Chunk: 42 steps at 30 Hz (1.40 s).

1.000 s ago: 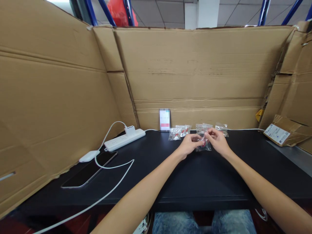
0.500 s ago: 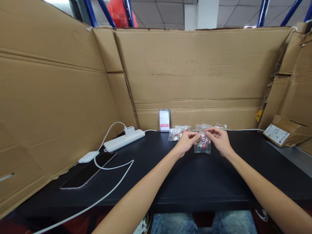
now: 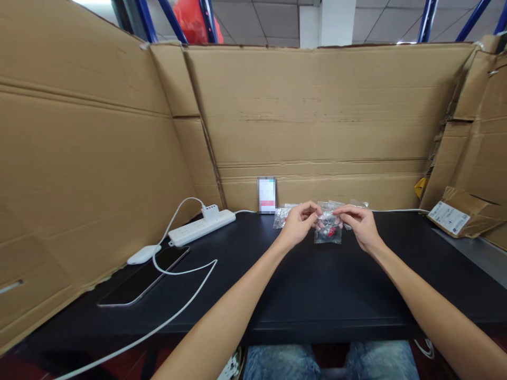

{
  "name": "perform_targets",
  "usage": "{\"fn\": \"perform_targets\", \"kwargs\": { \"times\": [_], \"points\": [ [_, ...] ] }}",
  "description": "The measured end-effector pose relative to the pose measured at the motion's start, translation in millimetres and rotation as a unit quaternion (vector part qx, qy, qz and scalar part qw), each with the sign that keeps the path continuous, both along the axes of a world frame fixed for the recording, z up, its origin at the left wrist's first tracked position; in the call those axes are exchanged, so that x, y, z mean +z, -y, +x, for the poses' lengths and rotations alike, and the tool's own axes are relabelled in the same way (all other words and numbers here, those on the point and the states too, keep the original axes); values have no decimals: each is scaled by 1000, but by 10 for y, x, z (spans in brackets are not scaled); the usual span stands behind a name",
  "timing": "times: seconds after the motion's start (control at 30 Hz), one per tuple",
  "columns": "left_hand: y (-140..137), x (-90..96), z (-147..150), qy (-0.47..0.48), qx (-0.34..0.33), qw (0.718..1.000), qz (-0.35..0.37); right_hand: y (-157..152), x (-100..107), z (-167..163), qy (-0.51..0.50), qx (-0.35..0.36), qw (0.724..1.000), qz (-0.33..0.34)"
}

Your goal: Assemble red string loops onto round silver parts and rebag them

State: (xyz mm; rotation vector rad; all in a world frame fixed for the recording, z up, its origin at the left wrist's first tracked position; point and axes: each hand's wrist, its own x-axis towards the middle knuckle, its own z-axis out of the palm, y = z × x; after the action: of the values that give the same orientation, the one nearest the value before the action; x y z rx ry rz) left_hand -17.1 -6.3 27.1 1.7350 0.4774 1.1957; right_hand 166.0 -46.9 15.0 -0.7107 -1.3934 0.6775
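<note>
A small clear plastic bag (image 3: 328, 235) with a red piece and greyish bits inside hangs between my hands, just over the black table. My left hand (image 3: 303, 221) pinches its upper left part between thumb and fingers. On the other side my right hand (image 3: 358, 224) pinches the upper right part. The fingertips hide some of the bag's top. Behind my left hand lie more clear bags (image 3: 279, 217) with small contents, partly covered by it. Another clear bag (image 3: 358, 203) shows behind my right hand.
A phone with a lit screen (image 3: 267, 195) leans on the cardboard wall (image 3: 317, 116). To the left are a white power strip (image 3: 203, 228), a white cable (image 3: 186, 303) and a dark phone lying flat (image 3: 144, 277). An opened cardboard package (image 3: 467, 211) lies at the right.
My left hand has shifted slightly left and up, its fingers more curled. The held bag's lower edge has risen a little, and the red piece inside has turned. My right hand has barely moved.
</note>
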Motion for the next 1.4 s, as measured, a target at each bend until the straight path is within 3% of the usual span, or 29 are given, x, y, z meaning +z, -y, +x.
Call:
{"fn": "perform_targets", "kwargs": {
  "times": [0.2, 0.4, 0.57, 0.8, 1.0, 1.23, 1.4],
  "points": [
    [13, 11, -3, 25, 2, 999, -29, 1, -10, 27, 38, -17, 999, 14],
    [5, -47, 30, 5, 51, 998, 25, -20, -25, 20, 68, -44, 997, 12],
    [10, -73, 38, -4, 30, 998, 47, -93, -94, 13, 17, -51, 998, -13],
    [3, -111, 28, -48, 20, 998, 41, -102, -109, 16, 156, -1, 987, -35],
    [-42, -116, -13, -153, -11, 987, 46, -99, -113, 32, 199, -21, 980, -17],
    [-14, -69, -18, -150, -27, 988, 25, -130, -147, 62, 205, -40, 977, -30],
    [-38, -109, -22, -166, -25, 986, 21, -127, -148, 56, 205, -12, 978, -37]
  ]
}}
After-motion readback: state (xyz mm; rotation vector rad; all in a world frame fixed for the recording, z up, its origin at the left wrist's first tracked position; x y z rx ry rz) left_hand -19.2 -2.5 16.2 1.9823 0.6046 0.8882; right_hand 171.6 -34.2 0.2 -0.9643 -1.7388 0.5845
